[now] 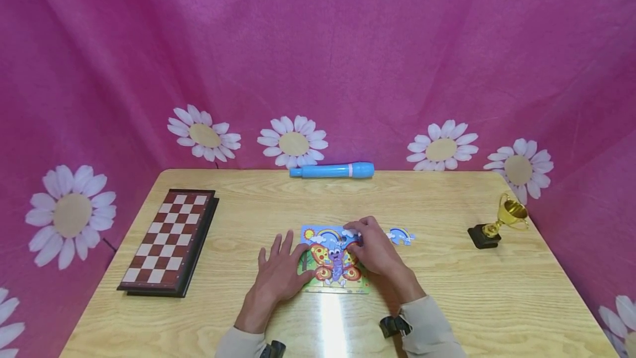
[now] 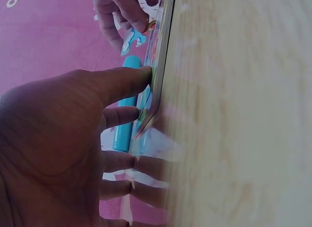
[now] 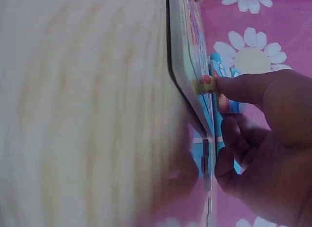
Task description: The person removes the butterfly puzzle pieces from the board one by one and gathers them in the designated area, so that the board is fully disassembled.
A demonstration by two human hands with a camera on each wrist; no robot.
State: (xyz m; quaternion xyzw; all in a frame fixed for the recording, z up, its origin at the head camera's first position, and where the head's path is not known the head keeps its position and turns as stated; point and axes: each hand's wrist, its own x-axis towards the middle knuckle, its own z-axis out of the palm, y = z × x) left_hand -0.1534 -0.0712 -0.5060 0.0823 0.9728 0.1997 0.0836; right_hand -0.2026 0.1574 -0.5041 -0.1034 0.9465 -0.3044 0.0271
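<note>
A butterfly jigsaw puzzle (image 1: 337,272) lies flat in its tray in front of me. My left hand (image 1: 279,274) is beside its left edge, fingers spread and fairly straight; in the left wrist view the thumb (image 2: 131,80) touches the tray's side. Over the puzzle's upper right part, my right hand (image 1: 376,248) pinches a puzzle piece (image 3: 224,104) between thumb and fingers. That piece stands tilted up from the board in the right wrist view, and the hand mostly covers it from above. Just right of the tray lies a loose blue puzzle piece with a rainbow (image 1: 399,235).
A folded chessboard (image 1: 166,239) lies at the table's left side. At the back edge is a blue tube shaped like a thick marker (image 1: 328,170). A gold trophy cup (image 1: 510,213) on a black base stands at the right. Pink flowered cloth (image 1: 318,59) surrounds the wooden table (image 1: 248,209).
</note>
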